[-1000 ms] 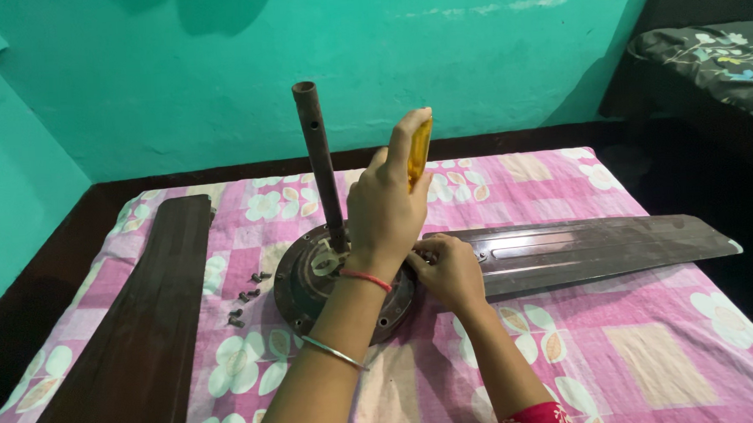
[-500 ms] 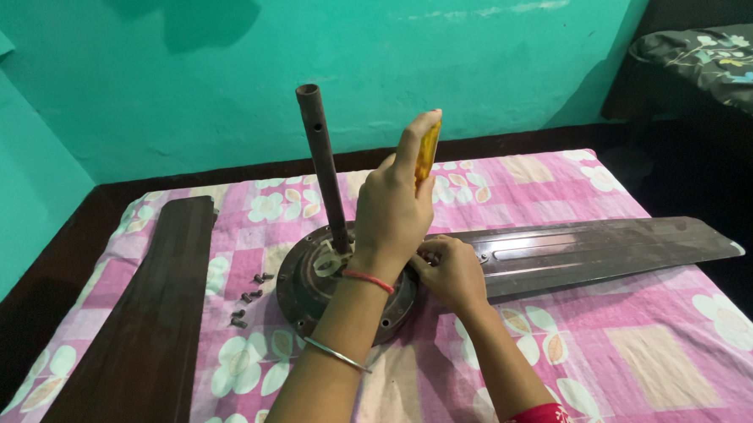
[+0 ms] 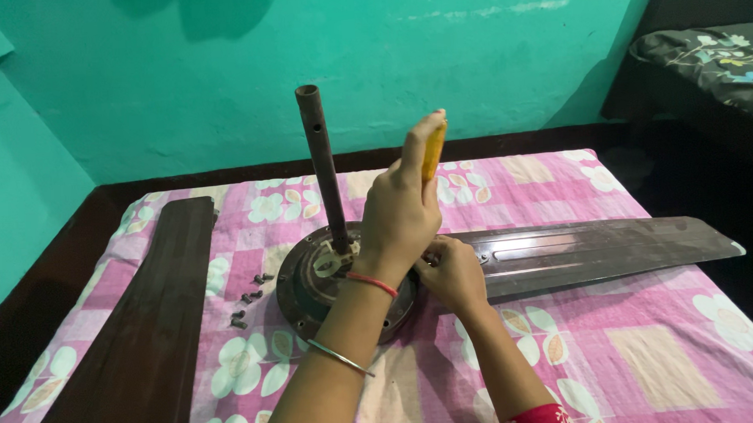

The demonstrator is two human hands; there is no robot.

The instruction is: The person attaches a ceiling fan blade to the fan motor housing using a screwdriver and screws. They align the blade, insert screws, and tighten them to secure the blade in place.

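A brown ceiling fan motor (image 3: 304,295) lies on a pink flowered sheet (image 3: 653,352), its down rod (image 3: 324,171) standing upright. My left hand (image 3: 400,215), with a red thread and a metal bangle on the wrist, grips the yellow handle of a screwdriver (image 3: 433,150) held upright over the motor's right edge. My right hand (image 3: 451,273) sits below it, fingers curled on the root of the dark fan blade (image 3: 598,248) that stretches right. The screwdriver's tip is hidden behind my hands.
A loose fan blade (image 3: 145,331) lies along the left of the sheet. Several small screws (image 3: 249,302) rest between it and the motor. A teal wall stands behind, and a bed with a dark flowered cover (image 3: 717,53) is at the far right.
My left hand has turned slightly on the yellow handle and now covers more of it. My right hand stays on the blade's root.
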